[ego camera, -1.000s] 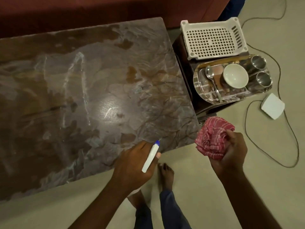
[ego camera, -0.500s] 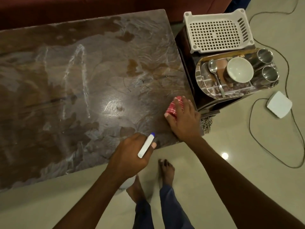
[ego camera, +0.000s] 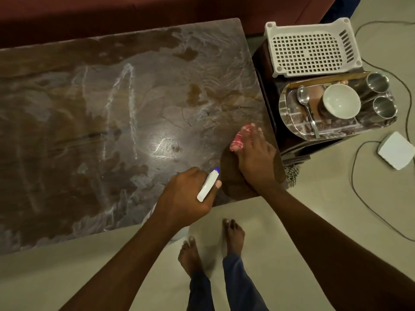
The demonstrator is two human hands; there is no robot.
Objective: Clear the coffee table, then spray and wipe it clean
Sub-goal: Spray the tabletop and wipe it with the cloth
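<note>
The brown marbled coffee table [ego camera: 94, 135] fills the left and middle of the view, with white streaks of spray across its top. My right hand [ego camera: 256, 158] presses a red checked cloth [ego camera: 239, 140] flat on the table near its right front corner; most of the cloth is hidden under the palm. My left hand [ego camera: 186, 198] grips a white spray bottle with a blue nozzle [ego camera: 208, 184] over the table's front edge, and the bottle's body is hidden below the hand.
Right of the table a dark side stand [ego camera: 267, 70] carries a white perforated basket [ego camera: 310, 48] and a shiny tray [ego camera: 292, 124] with a spoon, a bowl and two steel cups. A white adapter [ego camera: 396, 150] and cable lie on the floor. My bare feet stand near the table's front edge.
My right hand carried the cloth from beside the table onto its top and has since slid it a little further in. The left hand with the bottle has barely moved.
</note>
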